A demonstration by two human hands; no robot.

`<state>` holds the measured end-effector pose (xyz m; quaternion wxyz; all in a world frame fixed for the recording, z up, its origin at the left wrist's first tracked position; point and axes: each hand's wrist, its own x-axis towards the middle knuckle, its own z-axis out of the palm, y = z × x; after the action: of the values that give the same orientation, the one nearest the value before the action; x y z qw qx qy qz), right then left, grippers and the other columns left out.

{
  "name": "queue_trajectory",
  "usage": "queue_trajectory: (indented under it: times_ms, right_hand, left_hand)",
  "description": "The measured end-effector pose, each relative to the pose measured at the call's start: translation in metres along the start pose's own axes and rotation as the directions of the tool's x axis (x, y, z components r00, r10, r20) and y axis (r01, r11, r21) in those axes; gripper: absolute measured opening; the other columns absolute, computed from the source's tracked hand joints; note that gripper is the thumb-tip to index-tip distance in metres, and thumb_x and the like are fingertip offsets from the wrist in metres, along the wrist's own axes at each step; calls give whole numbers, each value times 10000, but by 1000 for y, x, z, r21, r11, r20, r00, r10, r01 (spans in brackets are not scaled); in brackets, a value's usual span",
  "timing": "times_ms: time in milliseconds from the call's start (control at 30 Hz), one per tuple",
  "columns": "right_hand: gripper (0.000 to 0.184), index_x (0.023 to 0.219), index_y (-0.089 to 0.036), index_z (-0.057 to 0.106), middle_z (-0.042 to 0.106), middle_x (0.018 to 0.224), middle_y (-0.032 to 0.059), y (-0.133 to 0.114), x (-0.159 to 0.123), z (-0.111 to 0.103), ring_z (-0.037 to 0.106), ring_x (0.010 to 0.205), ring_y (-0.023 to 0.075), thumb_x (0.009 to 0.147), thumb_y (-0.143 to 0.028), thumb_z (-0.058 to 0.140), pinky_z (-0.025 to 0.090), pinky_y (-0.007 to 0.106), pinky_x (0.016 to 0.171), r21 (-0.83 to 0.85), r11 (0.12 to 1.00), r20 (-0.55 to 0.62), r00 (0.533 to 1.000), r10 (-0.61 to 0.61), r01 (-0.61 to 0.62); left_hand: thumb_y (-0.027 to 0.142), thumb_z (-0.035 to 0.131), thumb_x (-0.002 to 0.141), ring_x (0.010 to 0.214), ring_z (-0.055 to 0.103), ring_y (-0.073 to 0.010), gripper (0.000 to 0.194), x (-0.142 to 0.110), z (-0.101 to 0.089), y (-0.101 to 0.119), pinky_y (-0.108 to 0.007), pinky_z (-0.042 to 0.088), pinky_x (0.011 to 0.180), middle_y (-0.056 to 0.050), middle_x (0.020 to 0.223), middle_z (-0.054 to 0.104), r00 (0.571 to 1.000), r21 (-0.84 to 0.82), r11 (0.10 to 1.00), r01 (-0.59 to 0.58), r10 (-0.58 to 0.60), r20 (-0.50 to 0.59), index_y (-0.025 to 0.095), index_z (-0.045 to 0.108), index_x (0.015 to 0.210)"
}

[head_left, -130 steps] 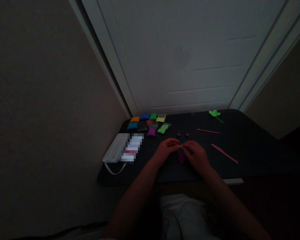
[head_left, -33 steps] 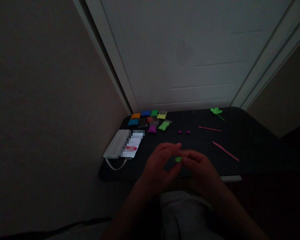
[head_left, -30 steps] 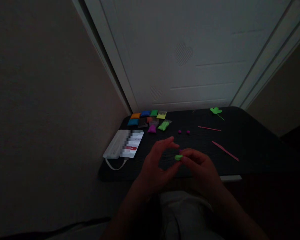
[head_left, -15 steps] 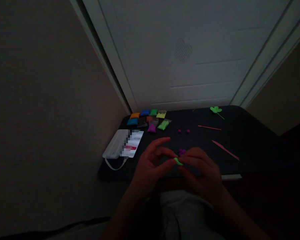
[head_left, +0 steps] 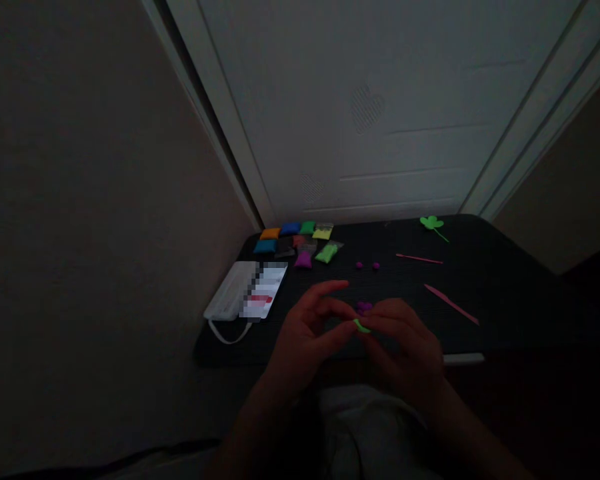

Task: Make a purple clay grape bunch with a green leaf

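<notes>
A small piece of bright green modelling clay [head_left: 361, 327] is pinched between the fingertips of both hands, above the table's near edge. My left hand [head_left: 307, 333] holds its left end with thumb and index finger, other fingers raised. On the other end, my right hand [head_left: 405, 340] closes with thumb and fingers, hiding part of the clay. Just behind the fingertips lies a cluster of purple clay balls [head_left: 364, 307], partly covered by the right hand. Farther back sit two loose purple balls [head_left: 367, 266].
Several coloured clay packets [head_left: 290, 229] lie at the back left of the dark table [head_left: 510, 287]. Beside them are a white power bank [head_left: 233, 290] and a lit phone [head_left: 275, 283]. To the right are a pink knife tool [head_left: 450, 304], a thin pink stick [head_left: 420, 259] and a green clay clover [head_left: 432, 223].
Both hands, still pinching the green clay, have shifted slightly; the left hand has moved a little to the right. Less of the clay shows between the fingers.
</notes>
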<state>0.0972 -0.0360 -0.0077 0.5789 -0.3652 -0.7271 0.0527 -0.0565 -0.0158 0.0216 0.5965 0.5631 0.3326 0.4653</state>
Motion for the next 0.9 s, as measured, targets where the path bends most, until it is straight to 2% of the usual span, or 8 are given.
queue_trajectory:
  times_ms: [267,433,733,900]
  right_hand:
    - [237,901,-233,593,613,813,17,2,0,1,575,782,156,706,-100,603,488,323,668,7,1000,-33,999,-28,28]
    - [262,914,-226,588,598,843,26,2,0,2,562,805,161,699,-78,605,485,333,678,-28,999,-57,998,-34,33]
    - [285,951,-249,579,589,855,23,4,-1,3,556,812,166,709,-102,602,485,342,682,-49,998,-46,998,-37,35]
    - [322,947,-247,585,583,861,18,2,-1,3,545,828,164,688,-57,611,470,336,705,-26,999,-44,998,-34,32]
  left_hand:
    - [110,620,681,742,589,-103,408,2,1,0,-228,437,708,11,792,652,999,-81,995,51,-50,14,230,519,1058]
    - [102,634,661,733,597,-106,453,4,2,-4,-230,443,699,12,788,659,996,-169,981,95,-93,16,231,507,1076]
    - [111,644,657,708,595,-102,447,4,0,-4,-218,437,660,8,776,655,992,-148,981,128,-127,13,220,510,1069]
    - [127,638,664,712,597,-113,432,2,0,-3,-234,436,669,8,781,660,992,-108,987,123,-125,-10,223,514,1067]
